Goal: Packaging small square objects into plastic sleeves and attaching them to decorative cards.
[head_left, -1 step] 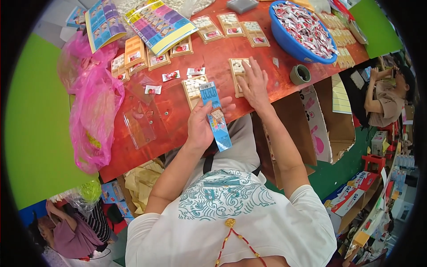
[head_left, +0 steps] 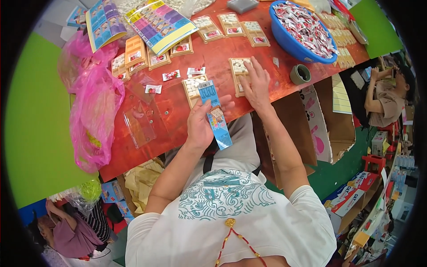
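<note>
My left hand (head_left: 200, 127) holds a narrow blue printed card sleeve (head_left: 214, 114), thumb on top and fingers stretched out beneath it. Its upper end overlaps a small beige tray (head_left: 184, 90) of white pieces. To the right lies a second beige tray (head_left: 231, 74), also with white pieces at its far end. Over that tray's right side hovers or rests my right hand (head_left: 256, 84), fingers spread, with nothing visible in it; contact cannot be made out. Red-and-white sachets (head_left: 171, 75) lie loose beyond the left tray.
A blue basin (head_left: 284, 40) heaped with sachets stands back right, near a small grey cup (head_left: 300, 74). Filled trays and printed card sheets (head_left: 162, 29) are at the back. A pink plastic bag (head_left: 95, 102) hangs over the left edge. Cardboard boxes (head_left: 320, 120) stand below right.
The card sleeve has tilted very slightly in my left hand. My right hand has shifted a touch to the right; the trays have stayed put.
</note>
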`<action>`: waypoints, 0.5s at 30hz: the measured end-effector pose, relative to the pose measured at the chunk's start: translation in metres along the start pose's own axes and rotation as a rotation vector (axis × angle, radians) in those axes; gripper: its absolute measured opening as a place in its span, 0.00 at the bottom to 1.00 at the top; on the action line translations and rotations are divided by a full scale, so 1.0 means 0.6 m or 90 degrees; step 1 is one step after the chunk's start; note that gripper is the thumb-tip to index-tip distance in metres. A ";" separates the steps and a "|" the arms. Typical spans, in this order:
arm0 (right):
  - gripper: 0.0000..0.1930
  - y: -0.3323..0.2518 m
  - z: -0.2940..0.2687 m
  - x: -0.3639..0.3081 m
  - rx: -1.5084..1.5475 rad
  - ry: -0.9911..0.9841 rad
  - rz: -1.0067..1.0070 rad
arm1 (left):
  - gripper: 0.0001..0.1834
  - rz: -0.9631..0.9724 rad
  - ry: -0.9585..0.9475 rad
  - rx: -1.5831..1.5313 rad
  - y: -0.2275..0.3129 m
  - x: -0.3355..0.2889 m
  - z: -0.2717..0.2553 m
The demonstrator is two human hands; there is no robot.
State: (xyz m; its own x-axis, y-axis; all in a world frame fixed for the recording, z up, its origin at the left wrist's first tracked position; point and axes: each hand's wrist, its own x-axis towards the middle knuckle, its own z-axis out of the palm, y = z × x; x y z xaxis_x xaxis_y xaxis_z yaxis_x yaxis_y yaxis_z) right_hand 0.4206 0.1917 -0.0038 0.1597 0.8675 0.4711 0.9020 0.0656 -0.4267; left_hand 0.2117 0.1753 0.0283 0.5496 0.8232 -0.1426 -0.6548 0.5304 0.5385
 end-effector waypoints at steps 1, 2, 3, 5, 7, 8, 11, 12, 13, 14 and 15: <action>0.22 -0.006 -0.011 -0.001 0.032 0.094 -0.042 | 0.19 0.044 0.003 0.006 0.002 -0.002 0.004; 0.22 -0.016 -0.025 -0.004 0.032 0.096 -0.041 | 0.19 0.068 -0.002 0.018 0.003 -0.003 0.008; 0.17 -0.032 -0.039 -0.010 0.090 0.079 -0.050 | 0.19 0.069 -0.002 0.020 0.005 -0.004 0.009; 0.13 -0.071 -0.073 -0.018 0.150 0.066 -0.059 | 0.19 0.099 0.000 0.056 0.009 -0.003 0.011; 0.09 -0.110 -0.102 -0.028 0.360 -0.144 -0.023 | 0.19 0.104 -0.015 0.057 0.011 0.000 0.021; 0.09 -0.117 -0.101 -0.036 0.356 -0.139 -0.020 | 0.19 0.105 -0.033 0.057 0.009 0.002 0.027; 0.08 -0.119 -0.088 -0.058 0.444 -0.185 0.013 | 0.19 0.080 -0.118 0.065 0.004 0.008 0.034; 0.07 -0.117 -0.083 -0.063 0.496 -0.187 0.093 | 0.19 0.080 -0.120 0.067 0.001 0.011 0.040; 0.06 -0.114 -0.079 -0.069 0.546 -0.189 0.173 | 0.20 0.080 -0.092 0.091 -0.004 0.014 0.048; 0.04 -0.116 -0.079 -0.071 0.559 -0.139 0.131 | 0.20 0.080 -0.062 0.116 -0.005 0.017 0.054; 0.04 -0.117 -0.082 -0.074 0.560 -0.138 0.130 | 0.20 0.082 -0.062 0.117 -0.002 0.022 0.057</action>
State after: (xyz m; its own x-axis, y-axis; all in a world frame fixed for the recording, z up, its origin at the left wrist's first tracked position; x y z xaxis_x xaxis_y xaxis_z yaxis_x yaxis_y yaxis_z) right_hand 0.3697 0.1247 0.0432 0.1225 0.9709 0.2058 0.2216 0.1754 -0.9592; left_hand 0.2374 0.1785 0.0544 0.5216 0.8531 0.0130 -0.6217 0.3696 0.6906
